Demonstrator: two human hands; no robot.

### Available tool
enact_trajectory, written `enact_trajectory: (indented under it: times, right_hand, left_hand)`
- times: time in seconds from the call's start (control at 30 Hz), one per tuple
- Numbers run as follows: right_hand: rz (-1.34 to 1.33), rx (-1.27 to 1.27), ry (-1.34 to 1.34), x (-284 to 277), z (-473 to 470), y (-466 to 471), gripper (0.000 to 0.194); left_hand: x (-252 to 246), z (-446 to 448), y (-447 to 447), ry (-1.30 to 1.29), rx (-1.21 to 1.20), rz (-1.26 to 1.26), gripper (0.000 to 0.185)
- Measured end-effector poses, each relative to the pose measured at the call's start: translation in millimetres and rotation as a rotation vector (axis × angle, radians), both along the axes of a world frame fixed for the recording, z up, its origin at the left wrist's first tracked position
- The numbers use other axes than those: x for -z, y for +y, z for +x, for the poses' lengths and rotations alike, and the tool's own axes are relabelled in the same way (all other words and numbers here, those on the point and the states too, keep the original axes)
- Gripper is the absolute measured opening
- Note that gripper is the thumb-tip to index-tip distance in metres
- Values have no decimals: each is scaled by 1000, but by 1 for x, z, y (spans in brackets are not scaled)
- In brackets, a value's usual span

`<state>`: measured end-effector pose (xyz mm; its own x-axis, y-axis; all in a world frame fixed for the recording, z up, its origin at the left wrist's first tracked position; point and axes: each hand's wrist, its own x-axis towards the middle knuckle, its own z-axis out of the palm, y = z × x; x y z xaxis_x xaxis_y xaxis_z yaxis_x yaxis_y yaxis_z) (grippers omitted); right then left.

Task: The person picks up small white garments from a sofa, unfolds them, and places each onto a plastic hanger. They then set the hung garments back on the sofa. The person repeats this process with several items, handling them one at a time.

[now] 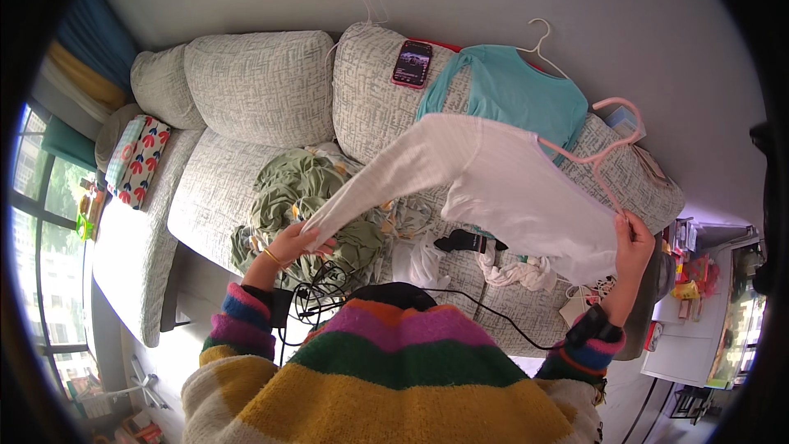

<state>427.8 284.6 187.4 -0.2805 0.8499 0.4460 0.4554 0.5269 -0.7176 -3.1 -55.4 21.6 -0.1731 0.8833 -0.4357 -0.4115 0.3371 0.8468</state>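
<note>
A white long-sleeved top (511, 179) is stretched out between my hands above the sofa. My left hand (299, 243) pinches the cuff of one sleeve, which runs diagonally up to the shoulder. At the opposite shoulder, my right hand (633, 243) grips the fabric together with the end of a pink clothes hanger (595, 157). The hanger's hook points up and to the right, and part of the hanger sits inside the neckline. Behind the top, a turquoise garment (524, 89) on a white hanger (541, 43) rests against the backrest. The far sleeve is hidden.
Crumpled green cloth (296, 188) is heaped on the sofa seat (216, 166). White cloth (422, 262) and a black sock-like item (462, 242) lie near the front. A phone (412, 64) leans on the backrest cushion. Black cables (317, 290) hang close to my left forearm.
</note>
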Motion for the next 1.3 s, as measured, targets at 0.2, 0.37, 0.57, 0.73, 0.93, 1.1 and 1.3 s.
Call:
enact_trajectory:
  times: [0.2,0.37,0.57,0.73,0.93,1.1,1.3]
  right_hand:
    - [-86,15,-62,7,11,1,16]
    - [-43,26,-63,21,26,3,17]
    - [-72,137,-54,34,32,-1,21]
    - [-22,110,-88,37,26,-4,24]
    - [39,143,-167,43,33,-5,24]
    - [102,116,-101,58,40,-2,26]
    - [183,158,-34,62,43,4,24]
  left_hand:
    - [16,-14,-5,81,-594,34,27]
    - [20,-12,-11,-11,-630,-114,10]
    - [23,2,-8,-5,-620,42,5]
    - [36,-4,-5,-6,-655,19,18]
    - [64,-18,-9,168,-757,-55,30]
    - [81,-24,-9,358,-723,-72,29]
    - [73,-18,4,123,-657,-40,25]
